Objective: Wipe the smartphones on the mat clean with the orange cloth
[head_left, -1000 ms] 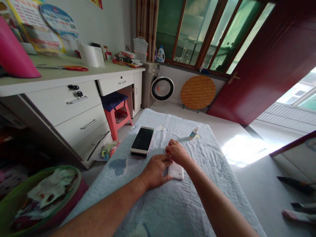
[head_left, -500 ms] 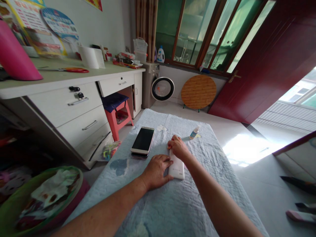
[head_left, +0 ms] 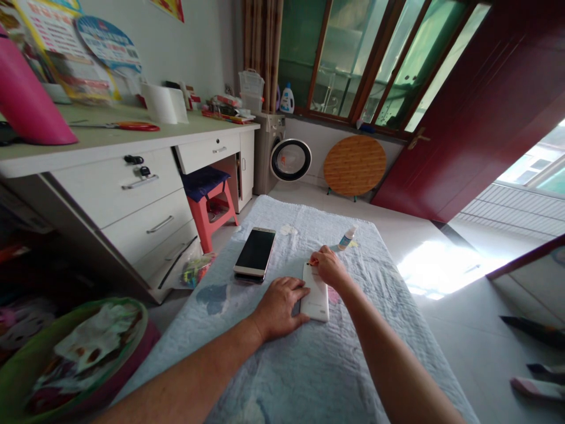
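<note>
A white phone (head_left: 315,300) lies back side up on the light-blue quilted cloth (head_left: 353,365). My left hand (head_left: 280,306) holds it by the left edge, fingertips on its back and thumb at the lower corner. Near the phone's top end, my right hand (head_left: 329,266) has its fingers closed in a pinch against the back; what they hold is too small to make out. To the left, a gold-framed phone (head_left: 256,252) lies screen up on top of another dark, flat thing. Beyond my right hand stands a small spray bottle (head_left: 347,238) with a blue label.
A white desk (head_left: 203,132) with drawers runs along the left, a red stool (head_left: 214,206) under it. A green basket (head_left: 136,312) with crumpled paper sits at lower left. Behind are a washing machine with an open door (head_left: 291,159) and a round wooden board (head_left: 355,165).
My right hand has shifted a little to the right and toward me, uncovering the phone's top left corner. My left hand and the phone stay in place.
</note>
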Demonstrator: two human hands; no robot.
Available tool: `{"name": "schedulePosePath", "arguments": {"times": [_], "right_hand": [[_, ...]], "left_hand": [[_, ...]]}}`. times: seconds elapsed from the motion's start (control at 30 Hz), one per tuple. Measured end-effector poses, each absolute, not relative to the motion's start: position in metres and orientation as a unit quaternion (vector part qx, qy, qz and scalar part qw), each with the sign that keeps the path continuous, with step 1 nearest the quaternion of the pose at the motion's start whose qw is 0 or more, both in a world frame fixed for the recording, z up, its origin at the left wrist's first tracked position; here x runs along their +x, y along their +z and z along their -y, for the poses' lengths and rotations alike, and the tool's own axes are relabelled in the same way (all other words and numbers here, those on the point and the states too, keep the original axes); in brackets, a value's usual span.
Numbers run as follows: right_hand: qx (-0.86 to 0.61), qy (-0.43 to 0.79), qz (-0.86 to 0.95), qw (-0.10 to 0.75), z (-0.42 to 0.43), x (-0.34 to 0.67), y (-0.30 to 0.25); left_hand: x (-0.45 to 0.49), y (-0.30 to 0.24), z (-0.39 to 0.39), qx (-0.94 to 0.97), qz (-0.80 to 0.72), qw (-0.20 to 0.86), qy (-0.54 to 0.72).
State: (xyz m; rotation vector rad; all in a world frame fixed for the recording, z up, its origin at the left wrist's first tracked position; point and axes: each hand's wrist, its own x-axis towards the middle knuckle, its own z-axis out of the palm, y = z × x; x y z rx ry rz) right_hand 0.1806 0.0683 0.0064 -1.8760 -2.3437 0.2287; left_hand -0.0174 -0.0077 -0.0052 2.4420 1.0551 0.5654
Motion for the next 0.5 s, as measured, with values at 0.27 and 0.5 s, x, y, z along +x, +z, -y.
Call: {"name": "schedulePosePath", "arguments": {"times": [0.27,0.5], "right_hand": [[-0.652,0.057,0.753,0.071,-0.05,0.199,0.008],[-0.651,0.035,0.749,0.121,-0.043,0.184,0.01]], "left_hand": [[-0.017,-0.003,0.008,0.882,-0.373,0.2,0.207],[-0.018,-0.007,0.008,0.881,-0.369,0.206,0.214]]}}
